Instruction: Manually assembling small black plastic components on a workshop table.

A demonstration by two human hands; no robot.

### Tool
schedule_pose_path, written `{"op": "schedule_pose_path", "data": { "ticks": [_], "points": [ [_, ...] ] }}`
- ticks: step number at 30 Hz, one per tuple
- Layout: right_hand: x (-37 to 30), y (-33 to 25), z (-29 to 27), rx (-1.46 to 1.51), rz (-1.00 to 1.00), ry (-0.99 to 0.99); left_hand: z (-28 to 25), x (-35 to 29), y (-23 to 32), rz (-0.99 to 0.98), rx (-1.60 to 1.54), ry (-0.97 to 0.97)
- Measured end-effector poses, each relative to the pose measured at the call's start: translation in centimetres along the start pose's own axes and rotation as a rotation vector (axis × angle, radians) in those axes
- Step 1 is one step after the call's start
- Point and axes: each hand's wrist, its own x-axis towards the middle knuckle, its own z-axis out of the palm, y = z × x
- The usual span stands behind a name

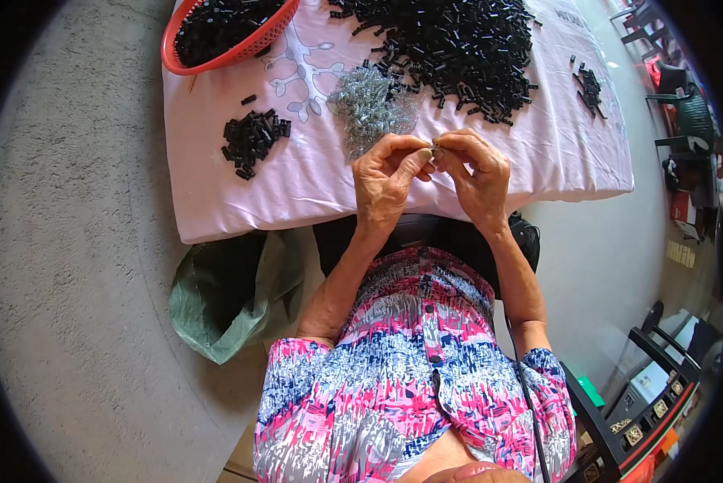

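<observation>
pinching a small piece [435, 148] between thumbs and fingers, the left hand [387, 175] and the right hand [480, 171] meet above the near edge of the tabletop [321, 183], which is covered with a pink cloth. the fingers of both hands are pressed together on the piece, their tips nearly touching; it is mostly hidden and too small for its shape to be told.

just beyond the hands lies a heap of clear pieces [369, 106], loose and glinting. behind it and to its right spreads a large black heap [458, 50] of short, tube-like bits, its edge meeting the clear ones. to the left, apart from these, sits a small black pile [253, 140], with one bit lying just off it. another little cluster [590, 90] of black bits lies well apart, near the right side of the cloth. at the far left corner, a red basket [236, 58] holds more black bits.

below the tabletop, left of the person's lap, a green sack [208, 342] gapes open on the grey floor [80, 209]. the person wears a patterned shirt [409, 338] in pink, blue and white.
</observation>
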Motion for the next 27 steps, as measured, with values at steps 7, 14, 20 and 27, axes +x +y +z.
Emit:
{"op": "schedule_pose_path", "data": {
  "ticks": [7, 14, 20, 27],
  "points": [
    [0.3, 0.1, -0.2, -0.095, -0.041, -0.053, -0.4, 0.3, 0.3, -0.027, 0.151, 0.012],
    [0.2, 1.0, -1.2, -0.172, -0.015, 0.051, -0.9, 0.8, 0.1, 0.260, 0.583, 0.182],
    [-0.6, 0.6, -1.8, 0.205, 0.267, 0.042, -2.1, -0.1, 0.2, 0.065, -0.038, 0.041],
    [-1.3, -1.8, -2.0, 0.571, 0.313, -0.073, -2.1, -1.4, 0.3, -0.224, -0.453, -0.087]
  ]
}}
